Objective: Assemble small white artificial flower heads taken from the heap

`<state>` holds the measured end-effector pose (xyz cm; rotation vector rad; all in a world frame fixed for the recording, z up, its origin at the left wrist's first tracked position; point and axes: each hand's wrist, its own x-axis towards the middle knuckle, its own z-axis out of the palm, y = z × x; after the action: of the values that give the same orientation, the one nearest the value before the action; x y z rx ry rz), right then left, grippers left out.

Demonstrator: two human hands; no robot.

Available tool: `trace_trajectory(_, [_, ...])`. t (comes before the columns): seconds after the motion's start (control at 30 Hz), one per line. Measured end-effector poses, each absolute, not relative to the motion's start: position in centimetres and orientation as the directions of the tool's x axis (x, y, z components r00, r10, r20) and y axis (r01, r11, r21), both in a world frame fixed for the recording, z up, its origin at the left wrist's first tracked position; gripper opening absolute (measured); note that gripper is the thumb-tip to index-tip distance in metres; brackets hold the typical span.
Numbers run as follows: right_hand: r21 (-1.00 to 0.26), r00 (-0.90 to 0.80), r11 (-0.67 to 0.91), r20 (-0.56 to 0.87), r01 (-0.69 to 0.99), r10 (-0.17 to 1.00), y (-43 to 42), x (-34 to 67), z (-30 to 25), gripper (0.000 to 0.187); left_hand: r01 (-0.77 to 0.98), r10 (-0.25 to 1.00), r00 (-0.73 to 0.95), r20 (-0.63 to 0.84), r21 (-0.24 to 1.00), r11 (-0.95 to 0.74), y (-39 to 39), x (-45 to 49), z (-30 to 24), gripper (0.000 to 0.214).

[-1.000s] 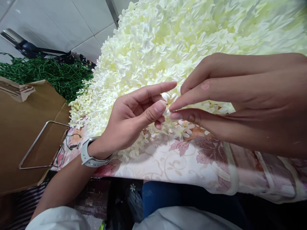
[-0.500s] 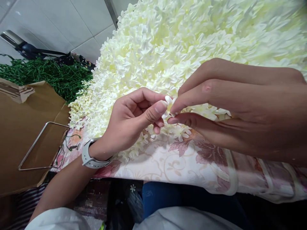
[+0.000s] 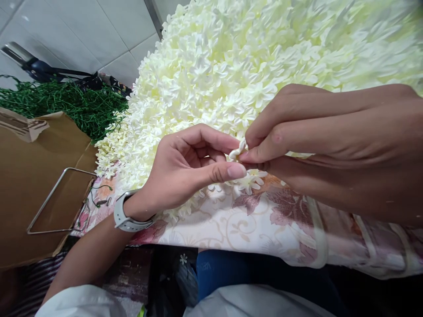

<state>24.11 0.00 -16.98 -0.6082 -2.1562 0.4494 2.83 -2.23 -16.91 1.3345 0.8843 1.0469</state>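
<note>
My left hand (image 3: 188,169), with a white watch on its wrist, pinches a small cream artificial flower (image 3: 238,149) between thumb and curled fingers. My right hand (image 3: 330,141) meets it from the right, its fingertips pressed together on the same flower. Both hands hover just above the near edge of a huge heap of the same cream flowers (image 3: 238,66). The heap lies on a floral-patterned cloth (image 3: 238,229). A few loose flowers (image 3: 253,178) lie right under my fingertips.
A pile of green plastic stems (image 3: 66,103) lies at the far left, behind a brown cardboard box (image 3: 23,176) with a metal wire frame (image 3: 56,198) on it. White floor tiles (image 3: 99,31) show at the top left. My knees are below the cloth's edge.
My left forefinger has curled in from straight, and both hands have closed tighter on the flower. The hands have sunk slightly toward the cloth.
</note>
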Motion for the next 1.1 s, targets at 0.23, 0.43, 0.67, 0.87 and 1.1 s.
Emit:
trace_trajectory(0.23, [-0.419, -0.548, 0.875, 0.684, 0.243, 0.480, 0.10, 24.05, -17.79, 0.027, -0.134, 0.936, 0.337, 0.097, 0.990, -0.054, -2.20, 2.82, -17.09, 0.030])
trace_trajectory(0.43, [-0.429, -0.563, 0.886, 0.694, 0.176, 0.448, 0.31, 24.14, -17.77, 0.026, -0.096, 0.924, 0.365, 0.112, 0.992, -0.082, -2.18, 2.61, -17.05, 0.023])
trace_trajectory(0.67, [-0.473, -0.632, 0.868, 0.628, 0.154, 0.454, 0.57, 24.41, -17.59, 0.024, -0.094, 0.890, 0.449, 0.081, 0.995, -0.043, -2.24, 2.41, -17.27, 0.012])
trace_trajectory(0.87, [-0.584, -0.614, 0.806, 0.603, 0.096, 0.510, 0.37, 24.05, -17.65, 0.028, -0.054, 0.890, 0.450, 0.069, 0.997, -0.050, -2.34, 2.36, -17.04, 0.014])
trace_trajectory(1.1, [-0.623, -0.640, 0.781, 0.583, 0.043, 0.501, 0.32, 24.20, -17.72, 0.023, -0.063, 0.891, 0.451, 0.054, 0.998, -0.028, -2.31, 2.28, -17.25, 0.017])
